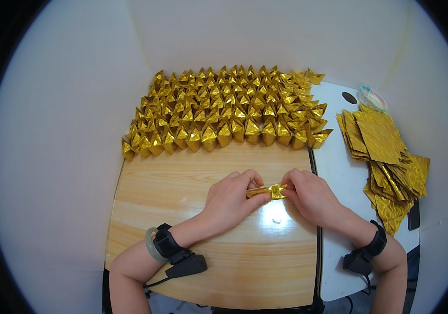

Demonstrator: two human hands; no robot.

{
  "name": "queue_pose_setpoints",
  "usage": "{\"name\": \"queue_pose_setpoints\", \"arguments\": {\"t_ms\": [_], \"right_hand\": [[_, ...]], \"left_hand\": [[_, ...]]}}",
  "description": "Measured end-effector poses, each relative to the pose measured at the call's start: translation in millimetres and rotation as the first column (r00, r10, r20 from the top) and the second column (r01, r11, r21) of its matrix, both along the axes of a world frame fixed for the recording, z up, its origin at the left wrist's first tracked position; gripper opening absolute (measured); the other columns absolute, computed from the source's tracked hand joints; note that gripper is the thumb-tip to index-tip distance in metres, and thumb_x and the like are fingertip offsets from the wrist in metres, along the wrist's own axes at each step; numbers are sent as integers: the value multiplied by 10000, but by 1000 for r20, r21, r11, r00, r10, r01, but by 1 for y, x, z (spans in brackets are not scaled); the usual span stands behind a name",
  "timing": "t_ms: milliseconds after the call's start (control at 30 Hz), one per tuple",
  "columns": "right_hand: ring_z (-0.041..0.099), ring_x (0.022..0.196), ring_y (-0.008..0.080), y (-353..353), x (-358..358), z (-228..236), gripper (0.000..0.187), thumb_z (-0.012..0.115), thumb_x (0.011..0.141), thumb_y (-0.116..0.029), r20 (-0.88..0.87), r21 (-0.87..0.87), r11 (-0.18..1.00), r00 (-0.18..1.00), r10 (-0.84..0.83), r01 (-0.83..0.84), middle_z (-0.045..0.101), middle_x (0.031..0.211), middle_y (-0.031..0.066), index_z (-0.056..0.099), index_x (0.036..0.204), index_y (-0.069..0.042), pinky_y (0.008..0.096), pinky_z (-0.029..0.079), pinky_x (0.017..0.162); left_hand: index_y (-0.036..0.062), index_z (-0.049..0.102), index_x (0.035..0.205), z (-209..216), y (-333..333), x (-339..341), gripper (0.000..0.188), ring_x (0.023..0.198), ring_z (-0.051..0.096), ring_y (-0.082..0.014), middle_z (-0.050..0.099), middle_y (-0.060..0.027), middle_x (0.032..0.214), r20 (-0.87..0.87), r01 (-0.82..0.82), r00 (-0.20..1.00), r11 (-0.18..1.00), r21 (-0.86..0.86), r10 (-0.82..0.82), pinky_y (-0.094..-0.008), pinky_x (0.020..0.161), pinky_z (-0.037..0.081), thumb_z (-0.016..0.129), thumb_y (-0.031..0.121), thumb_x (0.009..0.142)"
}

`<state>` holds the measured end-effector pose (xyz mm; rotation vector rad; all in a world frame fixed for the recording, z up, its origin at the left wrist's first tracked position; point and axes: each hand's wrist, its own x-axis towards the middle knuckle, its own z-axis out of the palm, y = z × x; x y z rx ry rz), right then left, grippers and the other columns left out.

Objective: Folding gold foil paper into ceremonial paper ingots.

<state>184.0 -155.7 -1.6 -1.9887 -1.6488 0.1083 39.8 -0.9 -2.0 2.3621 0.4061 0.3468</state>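
The left hand point(234, 196) blocks the left end of the gold strip point(276, 192), the right hand point(310, 196) its right. Beyond the strip, a bare band of wooden table point(182, 172) leaves room to pass, until rows of folded gold paper point(224, 107) bar the way. On the strip's near side, wood lies open between the forearms point(190, 231); well right of it, piled gold sheets point(380, 138) obstruct.

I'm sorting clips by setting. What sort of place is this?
Probably a small craft workstation: the left hand and right hand hold a gold strip, rows of folded gold pieces stand on the wood-grain tabletop, and flat gold sheets lie stacked to the right.
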Motion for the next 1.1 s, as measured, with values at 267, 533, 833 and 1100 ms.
{"name": "queue_pose_setpoints", "arguments": {"t_ms": [267, 533, 833, 1100], "right_hand": [[570, 774, 314, 0, 4, 16, 188, 659, 819, -142, -361, -200, 980, 929, -79, 6, 589, 810, 131, 544, 919, -32, 404, 459, 682], [580, 750, 272, -8, 25, 10, 154, 711, 777, -143, -208, -97, 969, 957, 202, -226, 588, 781, 92, 596, 811, -47, 361, 459, 664], [570, 759, 296, -4, 20, 7, 162, 682, 793, -160, -228, -129, 986, 971, 75, -107, 554, 801, 114, 579, 790, -35, 380, 465, 653], [545, 765, 298, -8, 0, 0, 165, 623, 826, -132, 110, -29, 1000, 994, 4, -1, 515, 797, 119, 512, 825, -10, 402, 469, 643]], "left_hand": [[73, 687, 868, -1, 0, -1, 222, 749, 584, -229, 597, -80, 785, -19, 24, 1000, 996, 91, -22, -334, 668, 468, 744, 259, 761], [65, 682, 734, -5, 3, -2, 158, 832, 510, -199, 577, -24, 816, 45, 201, 978, 979, 43, -203, -296, 696, 452, 787, 179, 706], [62, 673, 730, -3, 1, 0, 212, 840, 509, -248, 583, -49, 790, -14, 108, 994, 993, 43, -108, -354, 737, 428, 690, 268, 778], [40, 629, 740, -4, -5, 3, 216, 783, 512, -266, 567, -81, 751, 19, 60, 998, 971, 232, -67, -364, 681, 428, 689, 239, 796]]}}
